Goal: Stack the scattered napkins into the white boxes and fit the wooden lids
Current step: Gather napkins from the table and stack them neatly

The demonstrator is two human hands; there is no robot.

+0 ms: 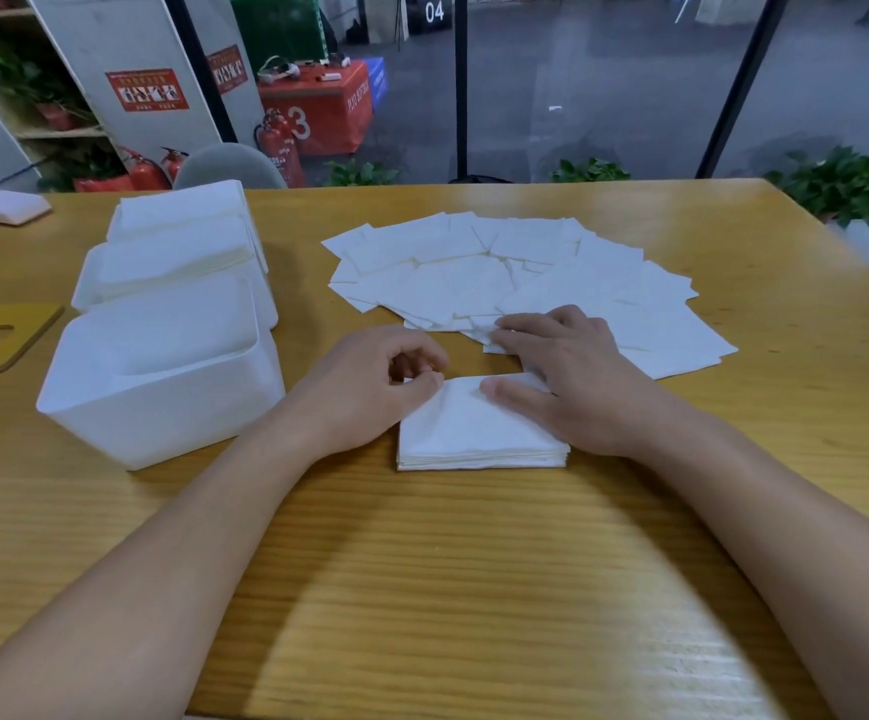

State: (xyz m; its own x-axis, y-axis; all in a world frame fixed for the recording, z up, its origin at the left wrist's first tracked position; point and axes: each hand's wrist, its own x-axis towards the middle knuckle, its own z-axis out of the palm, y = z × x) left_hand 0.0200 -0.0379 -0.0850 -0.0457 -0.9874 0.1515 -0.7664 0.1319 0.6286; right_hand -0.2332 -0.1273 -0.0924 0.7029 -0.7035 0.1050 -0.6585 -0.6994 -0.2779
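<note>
White napkins [515, 283] lie fanned on the counter [422, 589], and the squared stack [479, 433] could be skewed if several sheets are dragged in together. The stack's far corner is pinched by the left hand [375, 381]; the right hand [572, 376], fingers flat, is laid across stack and loose sheets, beside the near white box [162, 407].

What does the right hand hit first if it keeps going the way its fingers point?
The right hand points left and slightly away, fingertips already on the scattered napkins. Continuing, it would probably slide over their near edge, then meet the left hand or pass just beyond it; depth unclear.
</note>
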